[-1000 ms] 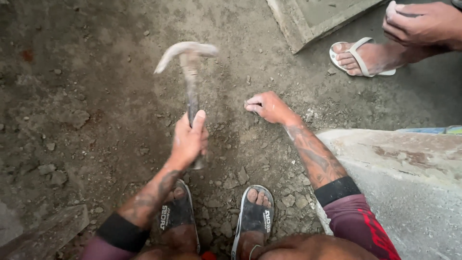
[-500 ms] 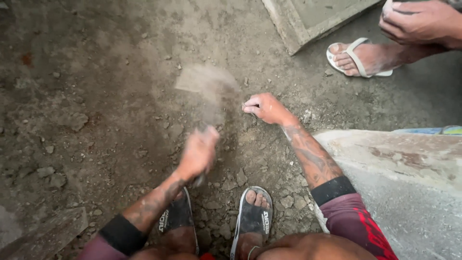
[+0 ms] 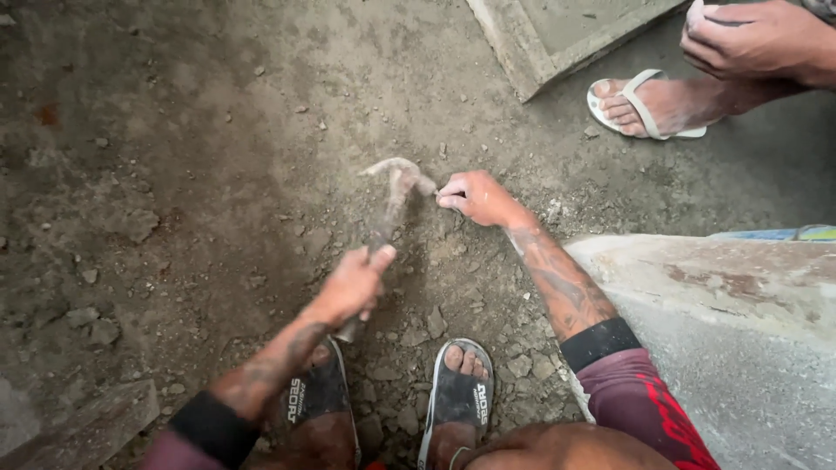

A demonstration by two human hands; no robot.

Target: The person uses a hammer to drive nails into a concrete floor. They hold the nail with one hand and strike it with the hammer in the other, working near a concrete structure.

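Left hand [image 3: 353, 283]: fingers clamped on hammer [image 3: 390, 202] handle, head down at the rubble-strewn ground [image 3: 174, 174]. Right hand [image 3: 477, 197]: fingers pinched together just beside the hammer head, on something too small to tell. Concrete slab [image 3: 723, 305] at right.

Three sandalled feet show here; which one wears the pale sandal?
The foot at the upper right, belonging to another person. Its sandal is white with thin straps, while the two feet at the bottom wear dark sandals.
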